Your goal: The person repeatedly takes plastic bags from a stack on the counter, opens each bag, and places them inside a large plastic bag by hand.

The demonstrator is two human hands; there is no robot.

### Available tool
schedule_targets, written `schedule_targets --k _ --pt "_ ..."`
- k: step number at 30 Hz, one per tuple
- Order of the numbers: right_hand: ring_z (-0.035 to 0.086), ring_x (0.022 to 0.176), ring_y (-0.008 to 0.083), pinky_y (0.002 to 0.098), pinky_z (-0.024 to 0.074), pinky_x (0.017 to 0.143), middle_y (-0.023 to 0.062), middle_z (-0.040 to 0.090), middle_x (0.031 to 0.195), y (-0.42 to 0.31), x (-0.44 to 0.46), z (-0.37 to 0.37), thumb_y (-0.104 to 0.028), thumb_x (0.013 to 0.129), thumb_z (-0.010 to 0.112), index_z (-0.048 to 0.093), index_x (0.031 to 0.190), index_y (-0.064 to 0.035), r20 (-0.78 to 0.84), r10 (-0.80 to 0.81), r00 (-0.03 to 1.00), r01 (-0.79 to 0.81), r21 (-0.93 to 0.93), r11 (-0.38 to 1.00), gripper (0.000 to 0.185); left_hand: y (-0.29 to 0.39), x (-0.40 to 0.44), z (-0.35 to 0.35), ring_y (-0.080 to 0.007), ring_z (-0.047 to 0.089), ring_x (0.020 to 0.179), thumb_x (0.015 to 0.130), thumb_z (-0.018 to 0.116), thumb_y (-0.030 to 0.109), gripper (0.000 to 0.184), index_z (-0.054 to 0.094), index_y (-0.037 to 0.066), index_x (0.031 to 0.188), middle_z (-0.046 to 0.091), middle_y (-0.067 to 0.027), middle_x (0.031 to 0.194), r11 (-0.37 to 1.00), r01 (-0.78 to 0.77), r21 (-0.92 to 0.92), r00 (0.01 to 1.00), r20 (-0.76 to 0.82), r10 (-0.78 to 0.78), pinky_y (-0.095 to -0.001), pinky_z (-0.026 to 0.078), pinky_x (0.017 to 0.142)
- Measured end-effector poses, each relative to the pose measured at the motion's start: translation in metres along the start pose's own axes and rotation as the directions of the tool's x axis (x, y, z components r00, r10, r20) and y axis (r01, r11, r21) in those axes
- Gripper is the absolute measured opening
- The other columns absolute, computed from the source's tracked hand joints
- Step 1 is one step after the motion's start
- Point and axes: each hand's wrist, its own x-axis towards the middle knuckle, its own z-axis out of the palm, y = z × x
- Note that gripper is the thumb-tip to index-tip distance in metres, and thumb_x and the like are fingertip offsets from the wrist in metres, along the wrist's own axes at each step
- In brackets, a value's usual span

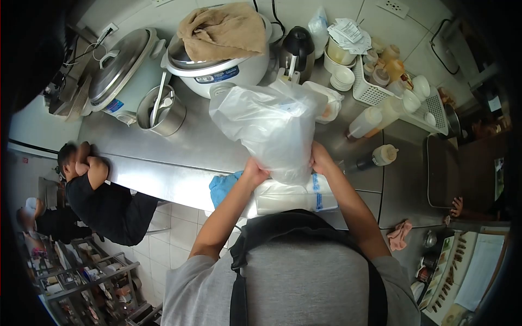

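Observation:
A large translucent white plastic bag point(277, 127) stands puffed out over the counter's front edge; what is inside it, if anything, cannot be made out. My left hand point(255, 173) grips its lower left side, with the fingers curled in against the plastic. On the opposite side my right hand point(321, 158) holds the bag, its fingertips partly hidden by the film. Just below both hands lies a pack of flat white plastic bags point(288, 198) with blue print. A crumpled blue cloth point(224, 187) is beside the pack, near my left forearm.
Along the back of the steel counter point(201, 138) stand two large rice cookers point(122, 70) point(223, 70), one topped by a brown towel point(220, 32). A metal pot point(168, 117) holds utensils. Squeeze bottles point(365, 122) and a white basket point(367, 84) stand right. A person point(111, 204) sits left.

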Motion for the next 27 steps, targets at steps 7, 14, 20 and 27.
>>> schedule_targets --k 7,14,20,27 --pt "0.054 0.046 0.0176 0.0324 0.0442 0.045 0.0112 0.057 0.066 0.014 -0.057 0.031 -0.016 0.098 0.035 0.049 0.122 -0.0024 -0.166 -0.469 0.868 0.327 -0.519 0.789 0.031 -0.013 -0.042 -0.002 -0.0208 0.062 0.091 0.090 0.041 0.016 0.028 0.057 0.004 0.109 0.063 -0.0091 0.097 0.788 -0.358 0.501 0.927 0.088 0.365 -0.0354 0.049 0.077" --pt "0.063 0.067 0.0344 0.0421 0.0483 0.061 0.0236 0.061 0.080 0.053 -0.042 0.029 -0.011 0.094 0.040 0.040 0.127 -0.0027 -0.040 -0.793 0.608 0.456 -0.800 0.390 0.034 -0.032 -0.019 -0.025 -0.0361 0.060 0.073 0.081 0.046 0.008 0.022 0.065 0.003 0.089 0.063 -0.0176 0.076 -0.279 -0.255 0.926 0.766 0.369 0.526 -0.0448 0.046 0.069" --pt "0.062 0.074 0.0413 0.0431 0.0481 0.065 0.0249 0.062 0.083 0.087 -0.018 0.003 -0.011 0.087 0.052 0.038 0.126 -0.0027 0.014 -0.664 0.748 0.406 -0.801 0.440 0.042 -0.030 -0.013 -0.025 -0.0333 0.060 0.083 0.076 0.051 0.010 0.024 0.065 0.005 0.095 0.065 -0.0154 0.089 -0.649 -0.191 0.737 0.761 0.528 0.376 -0.0452 0.045 0.076" --pt "0.062 0.073 0.0415 0.0455 0.0474 0.064 0.0234 0.063 0.083 0.056 0.016 0.009 -0.012 0.091 0.042 0.040 0.123 -0.0031 -0.047 -0.536 0.843 0.286 -0.804 0.521 0.033 -0.013 -0.002 0.002 -0.0325 0.059 0.093 0.072 0.053 0.007 0.028 0.065 0.003 0.096 0.065 -0.0154 0.097 -0.690 -0.303 0.658 0.602 0.693 0.397 -0.0471 0.043 0.085"
